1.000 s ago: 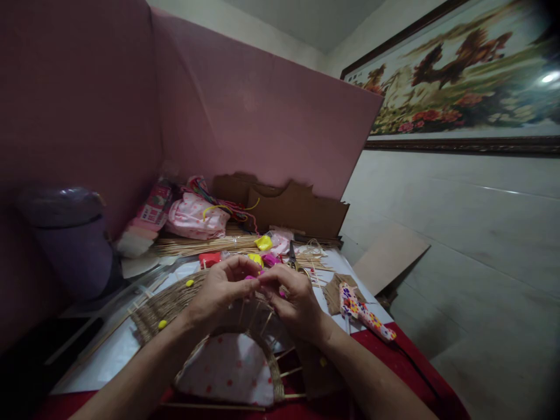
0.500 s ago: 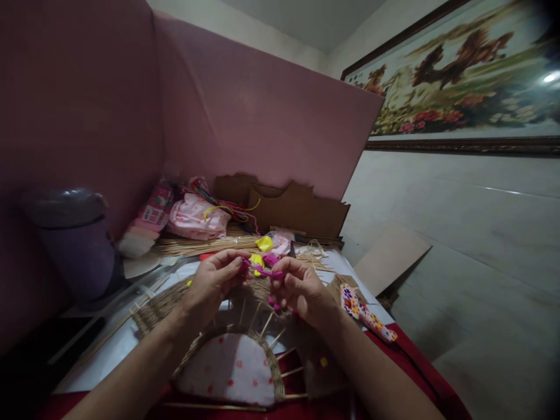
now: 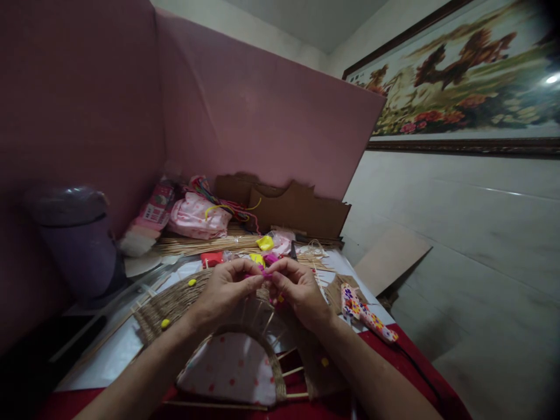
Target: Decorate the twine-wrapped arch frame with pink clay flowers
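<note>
**Desk:** Where are your fingers closing?

**Photographer:** You are pinching a small magenta piece between both hands, thumb and forefinger of your left hand pressing together on one side, those of your right hand clamping the other. Your fingertips are nearly meeting, and they are hiding much of the piece's shape.

**Desk:** And what is it hanging over?

**Photographer:** You are holding it above the far side of a woven arch, where yellow dots are sitting on the left-hand band. Nearer you, a half-round of spotted fabric is filling the inner curve, with thin sticks spanning the gap to the outer band.

**Desk:** What is surrounding your hands?

**Photographer:** Beyond your fingers, a yellow packet is lying by a bundle of long sticks, and a red packet is resting to the left. On your right, a flower-patterned glue gun is lying near the red cloth. Farther back, torn cardboard is leaning against a pink panel, while a purple bin is standing at far left.
</note>
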Available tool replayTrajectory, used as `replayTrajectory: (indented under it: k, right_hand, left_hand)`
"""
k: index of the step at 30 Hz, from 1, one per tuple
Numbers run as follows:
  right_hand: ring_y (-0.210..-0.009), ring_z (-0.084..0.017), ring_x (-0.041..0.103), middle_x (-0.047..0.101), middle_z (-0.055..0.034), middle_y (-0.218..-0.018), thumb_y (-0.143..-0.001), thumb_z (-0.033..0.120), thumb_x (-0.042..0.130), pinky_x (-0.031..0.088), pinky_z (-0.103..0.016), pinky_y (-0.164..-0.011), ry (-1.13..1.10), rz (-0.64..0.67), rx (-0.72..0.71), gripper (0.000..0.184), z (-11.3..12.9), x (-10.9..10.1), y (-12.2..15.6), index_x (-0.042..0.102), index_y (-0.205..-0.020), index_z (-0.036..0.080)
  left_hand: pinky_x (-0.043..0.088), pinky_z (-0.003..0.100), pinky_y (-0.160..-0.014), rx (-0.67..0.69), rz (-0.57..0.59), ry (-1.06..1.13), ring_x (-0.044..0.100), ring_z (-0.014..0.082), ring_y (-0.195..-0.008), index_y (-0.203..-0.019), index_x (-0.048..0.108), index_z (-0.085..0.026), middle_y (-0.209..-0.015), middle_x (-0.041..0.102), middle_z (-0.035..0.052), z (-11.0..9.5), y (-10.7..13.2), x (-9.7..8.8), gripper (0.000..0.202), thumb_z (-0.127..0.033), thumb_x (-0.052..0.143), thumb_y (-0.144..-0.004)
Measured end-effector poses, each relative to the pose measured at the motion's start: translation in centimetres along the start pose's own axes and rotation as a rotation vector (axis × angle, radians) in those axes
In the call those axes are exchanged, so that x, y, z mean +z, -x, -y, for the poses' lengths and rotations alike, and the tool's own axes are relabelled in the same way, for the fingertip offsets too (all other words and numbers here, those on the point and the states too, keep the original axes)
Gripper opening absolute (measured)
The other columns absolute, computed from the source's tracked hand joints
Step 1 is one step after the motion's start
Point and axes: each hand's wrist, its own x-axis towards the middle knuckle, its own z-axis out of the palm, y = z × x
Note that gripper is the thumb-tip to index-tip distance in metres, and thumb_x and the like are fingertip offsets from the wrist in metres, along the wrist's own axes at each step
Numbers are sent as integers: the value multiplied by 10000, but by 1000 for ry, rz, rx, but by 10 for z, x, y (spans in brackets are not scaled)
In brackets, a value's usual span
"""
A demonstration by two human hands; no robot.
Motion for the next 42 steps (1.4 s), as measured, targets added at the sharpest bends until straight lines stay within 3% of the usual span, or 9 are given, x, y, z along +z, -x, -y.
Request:
replayTrajectory:
  k: [3, 9, 16, 21, 24, 31, 36, 40, 42]
  right_hand:
    - [-482, -64, 505, 606, 28, -618, -711, 312, 747, 415, -165, -443, -195, -19, 48, 198, 0, -4, -3, 623, -787, 178]
    - [-548, -79, 542, 631, 2, -651, -714, 349, 743, 434, -170, -482, -324, -37, 38, 231, 3, -8, -6, 645, -828, 173]
    - [-506, -75, 523, 631, 12, -628, -697, 325, 758, 409, -178, -462, -183, -16, 45, 204, -1, -2, -2, 654, -781, 171]
    - [-505, -69, 519, 642, 5, -654, -714, 327, 741, 396, -173, -456, -116, 2, 31, 190, -3, 1, -1, 662, -787, 170]
    - [-497, -62, 513, 637, 10, -648, -721, 320, 736, 403, -171, -465, -109, 8, 21, 178, -4, 1, -1, 660, -777, 169]
    - [-490, -70, 534, 641, 4, -623, -732, 402, 722, 420, -169, -448, -188, 19, 20, 254, -5, -2, -2, 637, -765, 165]
    - [-521, -75, 553, 657, 12, -683, -709, 321, 755, 427, -159, -441, -172, -15, 68, 224, -4, -3, -2, 586, -779, 192]
    - [-521, -64, 523, 618, 28, -679, -686, 304, 774, 433, -158, -443, -204, 24, 41, 306, -4, -3, -4, 635, -939, 204]
    - [-502, -56, 503, 591, 25, -647, -690, 336, 769, 434, -162, -442, -195, 53, 43, 279, -5, -4, -4, 670, -887, 167]
  left_hand:
    - [387, 191, -490, -43, 11, 154, 496, 81, -511, -688, 597, -141, -579, 570, -11, 1, -1, -3, 221, -328, 715, -704]
    - [429, 197, -492, -77, -164, 388, 556, 102, -559, -760, 584, -135, -659, 606, 6, -7, -2, -7, 279, -318, 763, -649]
    - [404, 188, -499, -79, -79, 236, 516, 74, -507, -630, 550, -137, -613, 595, -7, -1, 0, -2, 286, -331, 758, -659]
    - [409, 200, -518, -22, -41, 143, 543, 96, -570, -820, 655, -154, -709, 649, 12, 2, 1, 1, 257, -280, 774, -630]
    - [359, 184, -470, -16, -60, 68, 472, 67, -495, -689, 653, -127, -584, 587, -9, 3, 1, 1, 217, -313, 758, -652]
    - [376, 178, -440, -77, -204, 378, 470, 65, -478, -680, 590, -135, -609, 580, -14, -6, -1, -6, 250, -342, 729, -676]
    - [436, 174, -508, -79, -211, 457, 521, 65, -550, -685, 619, -113, -699, 615, 5, -10, -2, -9, 202, -278, 734, -664]
    - [449, 166, -525, -115, -188, 452, 524, 59, -560, -701, 639, -108, -720, 625, 10, -6, -3, -10, 179, -258, 730, -668]
    - [444, 161, -516, -116, -176, 442, 517, 57, -554, -702, 636, -104, -723, 627, 17, -5, -3, -10, 188, -268, 725, -677]
